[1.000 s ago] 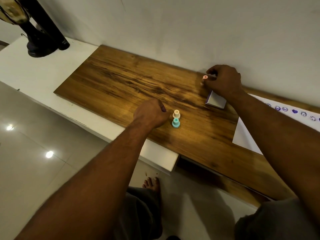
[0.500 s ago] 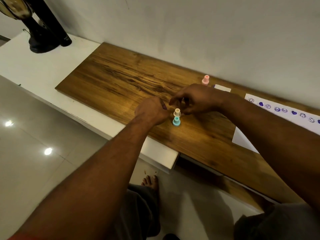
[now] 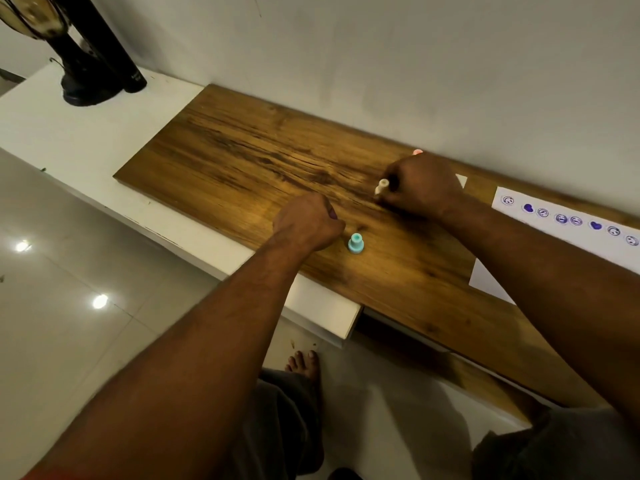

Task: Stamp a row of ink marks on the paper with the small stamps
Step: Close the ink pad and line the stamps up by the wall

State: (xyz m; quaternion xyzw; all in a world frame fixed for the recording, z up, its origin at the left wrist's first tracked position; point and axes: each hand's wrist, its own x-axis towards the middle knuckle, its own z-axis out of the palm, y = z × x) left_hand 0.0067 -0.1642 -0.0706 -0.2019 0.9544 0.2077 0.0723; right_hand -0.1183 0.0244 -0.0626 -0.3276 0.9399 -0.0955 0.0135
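My right hand [image 3: 420,185] grips a small cream stamp [image 3: 381,186] above the wooden board [image 3: 242,161], its top sticking out to the left of my fingers. My left hand [image 3: 306,221] rests on the board as a closed fist, holding nothing. A teal stamp [image 3: 355,243] stands upright just right of that fist. Behind my right hand only the top of a pink stamp [image 3: 417,152] shows near the wall. A corner of the white ink pad [image 3: 462,180] peeks out past my right wrist. The white paper [image 3: 568,216] at the right carries a row of purple marks.
The board lies on a white shelf [image 3: 86,133] against a grey wall. A black lamp base [image 3: 88,81] stands at the far left of the shelf. Below are a tiled floor and my bare foot [image 3: 304,363].
My right hand left the pink stamp by the wall, came to the two stamps by my left fist, took the cream one and carried it back right. The left fist stayed put.
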